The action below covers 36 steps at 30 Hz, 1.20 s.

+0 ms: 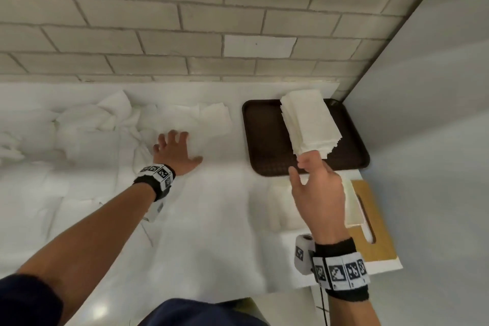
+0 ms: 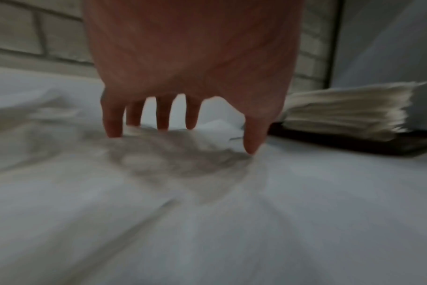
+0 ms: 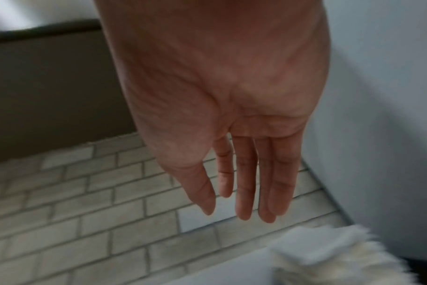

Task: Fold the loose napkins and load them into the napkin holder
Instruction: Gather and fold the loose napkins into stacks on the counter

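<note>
The head view looks steeply down at the tabletop [image 1: 211, 219] from above; both wrist views sit close behind the fingers. All share the folded napkin stack [image 1: 309, 119] [image 2: 349, 110] [image 3: 334, 256].

Both forearms are bare. The left wrist carries a black wristband [image 1: 154, 182] with a strip of white squares printed with black pixel-like markers, and a small white camera body [image 1: 156, 210] hangs beneath it. The right wrist wears a like black band [image 1: 341, 270] with a row of four such marker squares, a white cylindrical camera [image 1: 304, 253] fixed at its side, and a thin black cable [image 1: 323, 307] trailing down. A dark navy sleeve [image 1: 29, 302] covers the left upper arm.
</note>
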Each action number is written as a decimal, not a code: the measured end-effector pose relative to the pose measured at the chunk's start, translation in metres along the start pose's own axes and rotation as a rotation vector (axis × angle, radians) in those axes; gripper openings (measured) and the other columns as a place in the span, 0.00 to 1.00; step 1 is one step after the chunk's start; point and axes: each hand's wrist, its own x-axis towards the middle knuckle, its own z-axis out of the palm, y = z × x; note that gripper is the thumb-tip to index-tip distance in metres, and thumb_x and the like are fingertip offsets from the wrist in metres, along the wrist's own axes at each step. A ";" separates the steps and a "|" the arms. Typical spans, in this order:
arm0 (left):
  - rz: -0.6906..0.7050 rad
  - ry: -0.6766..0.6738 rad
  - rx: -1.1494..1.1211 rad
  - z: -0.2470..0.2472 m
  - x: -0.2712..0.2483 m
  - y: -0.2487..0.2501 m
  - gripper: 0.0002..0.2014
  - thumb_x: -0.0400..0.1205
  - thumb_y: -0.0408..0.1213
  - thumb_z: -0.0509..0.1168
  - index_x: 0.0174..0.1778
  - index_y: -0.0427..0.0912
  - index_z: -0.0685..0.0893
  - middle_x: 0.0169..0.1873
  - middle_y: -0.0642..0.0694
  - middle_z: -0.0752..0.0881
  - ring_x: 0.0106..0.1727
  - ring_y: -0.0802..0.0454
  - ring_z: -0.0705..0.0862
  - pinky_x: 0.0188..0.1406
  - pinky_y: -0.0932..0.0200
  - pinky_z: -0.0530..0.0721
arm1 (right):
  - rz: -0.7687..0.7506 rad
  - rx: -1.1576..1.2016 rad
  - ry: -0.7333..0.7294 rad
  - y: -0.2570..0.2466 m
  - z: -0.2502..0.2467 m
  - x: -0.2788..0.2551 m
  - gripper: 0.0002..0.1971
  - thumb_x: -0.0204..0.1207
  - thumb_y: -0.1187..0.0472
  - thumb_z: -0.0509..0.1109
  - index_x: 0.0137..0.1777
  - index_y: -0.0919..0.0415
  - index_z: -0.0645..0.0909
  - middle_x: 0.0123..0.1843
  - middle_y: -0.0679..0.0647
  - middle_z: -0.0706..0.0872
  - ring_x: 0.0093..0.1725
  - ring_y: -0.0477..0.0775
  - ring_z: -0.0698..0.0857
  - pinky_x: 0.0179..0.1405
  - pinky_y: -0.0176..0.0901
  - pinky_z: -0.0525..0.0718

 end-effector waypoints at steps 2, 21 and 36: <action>0.029 -0.007 0.030 0.003 0.003 -0.017 0.41 0.81 0.66 0.68 0.88 0.54 0.66 0.88 0.41 0.63 0.87 0.29 0.61 0.83 0.34 0.66 | -0.058 0.061 -0.066 -0.034 0.021 0.007 0.11 0.85 0.54 0.77 0.61 0.50 0.79 0.52 0.48 0.90 0.50 0.53 0.91 0.44 0.52 0.91; 0.246 0.295 -0.023 0.037 -0.095 -0.041 0.18 0.84 0.54 0.58 0.46 0.45 0.87 0.46 0.46 0.87 0.44 0.38 0.85 0.42 0.46 0.85 | 0.088 -0.282 -0.493 -0.070 0.217 0.054 0.30 0.85 0.59 0.74 0.83 0.62 0.68 0.76 0.71 0.73 0.66 0.72 0.85 0.65 0.60 0.86; 0.435 0.119 -0.806 -0.108 -0.090 0.028 0.21 0.79 0.53 0.82 0.66 0.53 0.89 0.57 0.65 0.91 0.63 0.63 0.87 0.67 0.55 0.86 | -0.524 0.406 -0.204 -0.124 0.019 0.078 0.09 0.89 0.63 0.73 0.63 0.50 0.89 0.62 0.42 0.89 0.63 0.42 0.87 0.63 0.41 0.86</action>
